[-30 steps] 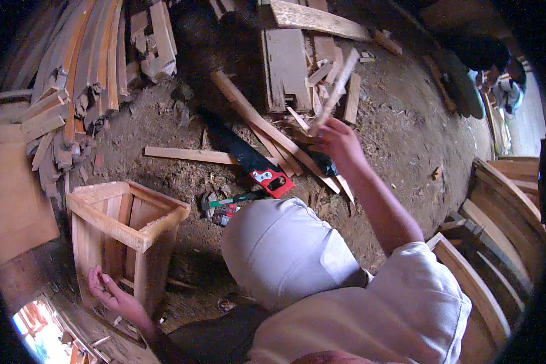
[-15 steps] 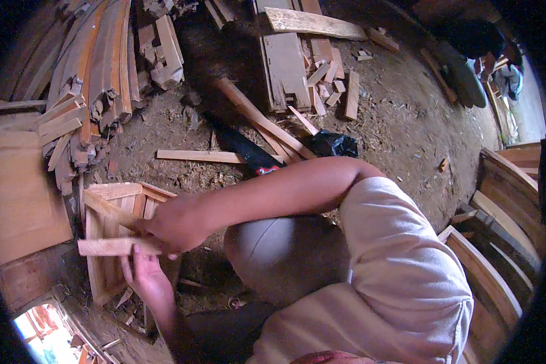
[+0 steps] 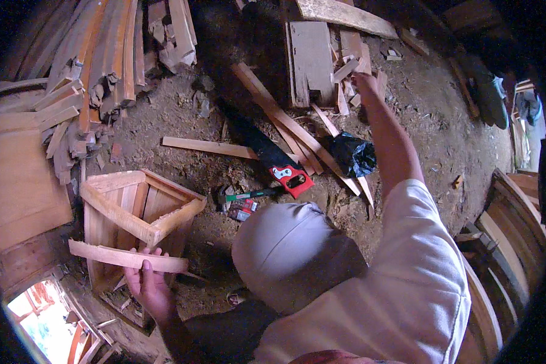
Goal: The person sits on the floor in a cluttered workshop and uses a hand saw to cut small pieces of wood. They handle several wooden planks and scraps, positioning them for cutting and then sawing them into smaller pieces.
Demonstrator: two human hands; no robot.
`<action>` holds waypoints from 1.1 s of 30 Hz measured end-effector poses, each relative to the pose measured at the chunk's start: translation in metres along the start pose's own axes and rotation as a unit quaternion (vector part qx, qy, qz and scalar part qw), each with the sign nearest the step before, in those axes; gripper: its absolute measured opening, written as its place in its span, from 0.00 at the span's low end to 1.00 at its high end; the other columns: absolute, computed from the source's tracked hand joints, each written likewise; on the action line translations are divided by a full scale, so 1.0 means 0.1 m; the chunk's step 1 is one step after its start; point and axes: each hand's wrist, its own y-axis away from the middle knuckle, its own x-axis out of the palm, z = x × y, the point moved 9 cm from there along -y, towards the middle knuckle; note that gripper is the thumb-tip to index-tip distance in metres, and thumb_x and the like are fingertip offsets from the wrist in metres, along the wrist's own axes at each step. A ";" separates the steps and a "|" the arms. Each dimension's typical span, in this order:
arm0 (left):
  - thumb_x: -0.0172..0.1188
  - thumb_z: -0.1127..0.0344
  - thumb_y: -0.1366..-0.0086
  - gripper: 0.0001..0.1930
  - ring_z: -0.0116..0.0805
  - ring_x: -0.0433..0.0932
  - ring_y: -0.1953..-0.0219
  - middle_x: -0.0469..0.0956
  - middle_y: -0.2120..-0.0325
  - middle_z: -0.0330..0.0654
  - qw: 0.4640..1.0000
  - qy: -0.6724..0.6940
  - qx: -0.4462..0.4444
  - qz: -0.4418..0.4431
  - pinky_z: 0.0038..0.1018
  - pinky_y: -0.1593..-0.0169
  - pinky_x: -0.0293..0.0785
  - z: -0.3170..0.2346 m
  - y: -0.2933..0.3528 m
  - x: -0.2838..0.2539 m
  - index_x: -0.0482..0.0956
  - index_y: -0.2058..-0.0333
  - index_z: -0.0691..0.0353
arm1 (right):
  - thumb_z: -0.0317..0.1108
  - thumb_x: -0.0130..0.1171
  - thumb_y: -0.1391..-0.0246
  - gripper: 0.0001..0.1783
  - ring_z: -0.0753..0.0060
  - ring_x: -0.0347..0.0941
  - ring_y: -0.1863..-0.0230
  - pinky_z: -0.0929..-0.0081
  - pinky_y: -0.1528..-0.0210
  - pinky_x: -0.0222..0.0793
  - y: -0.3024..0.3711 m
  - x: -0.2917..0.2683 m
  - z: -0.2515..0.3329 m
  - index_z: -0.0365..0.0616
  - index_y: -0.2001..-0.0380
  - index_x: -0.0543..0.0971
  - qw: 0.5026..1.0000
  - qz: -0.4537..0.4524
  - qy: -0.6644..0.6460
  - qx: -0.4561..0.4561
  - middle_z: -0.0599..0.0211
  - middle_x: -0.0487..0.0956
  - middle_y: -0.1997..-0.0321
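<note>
My left hand (image 3: 150, 284) holds a short, thin wooden strip (image 3: 109, 255) between thumb and fingers, in front of a wooden box frame (image 3: 116, 212). The frame has slatted sides and stands on the ground at the left. My right arm stretches far forward. At its end, my right hand (image 3: 368, 85) is over a heap of wood offcuts beside a pale board (image 3: 309, 60). Its fingers lie close to a small wooden block (image 3: 346, 70); they are too small and blurred to show whether they grip it.
Ahead of my knee lie a handsaw (image 3: 292, 177) with a red handle, a green-handled hammer (image 3: 252, 195), a small red packet (image 3: 243, 210) and a black plastic bag (image 3: 353, 155). Long wooden strips (image 3: 279, 121) cross the dirt floor. Stacked timber (image 3: 106, 54) fills the far left; wooden panels (image 3: 509, 242) stand at right.
My right hand has left the wooden strip and swung forward and right to the offcuts. The strip stays in my left hand. The saw handle and hammer have come into sight.
</note>
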 end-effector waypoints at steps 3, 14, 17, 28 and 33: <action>0.54 0.72 0.28 0.25 0.51 0.79 0.47 0.72 0.46 0.56 0.999 -0.023 0.001 -0.035 0.47 0.45 0.80 0.02 0.03 -0.11 0.61 0.35 0.69 | 0.52 0.72 0.47 0.23 0.70 0.78 0.66 0.68 0.65 0.74 -0.33 0.53 -0.21 0.42 0.60 0.86 0.988 -0.040 0.151 -0.015 0.66 0.84 0.66; 0.55 0.73 0.29 0.26 0.49 0.79 0.51 0.74 0.50 0.55 0.998 -0.058 -0.003 -0.032 0.48 0.43 0.79 0.04 -0.03 0.04 0.60 0.36 0.70 | 0.45 0.70 0.51 0.22 0.58 0.82 0.59 0.60 0.56 0.76 -0.44 0.38 -0.22 0.40 0.57 0.85 0.986 -0.162 -0.044 0.005 0.57 0.86 0.59; 0.55 0.72 0.30 0.26 0.45 0.77 0.52 0.74 0.53 0.52 1.000 -0.022 0.000 0.000 0.45 0.45 0.78 0.11 -0.15 0.08 0.59 0.36 0.70 | 0.36 0.64 0.48 0.17 0.54 0.83 0.61 0.57 0.55 0.76 -0.44 -0.30 -0.03 0.41 0.56 0.84 0.952 -0.264 -0.111 -0.104 0.54 0.86 0.61; 0.55 0.70 0.31 0.20 0.33 0.68 0.65 0.71 0.63 0.43 0.998 -0.037 -0.039 0.030 0.32 0.61 0.69 0.14 -0.08 0.28 0.66 0.42 0.65 | 0.55 0.67 0.48 0.30 0.39 0.77 0.47 0.51 0.47 0.73 0.92 0.36 -0.56 0.37 0.54 0.80 0.976 -0.041 0.171 -0.125 0.43 0.82 0.53; 0.55 0.70 0.31 0.20 0.32 0.69 0.67 0.71 0.64 0.42 0.997 -0.032 -0.053 0.039 0.31 0.62 0.70 0.05 0.03 0.29 0.67 0.43 0.65 | 0.50 0.68 0.50 0.24 0.45 0.82 0.54 0.54 0.53 0.76 0.50 0.49 -1.11 0.40 0.58 0.83 0.969 -0.029 0.222 -0.101 0.50 0.85 0.58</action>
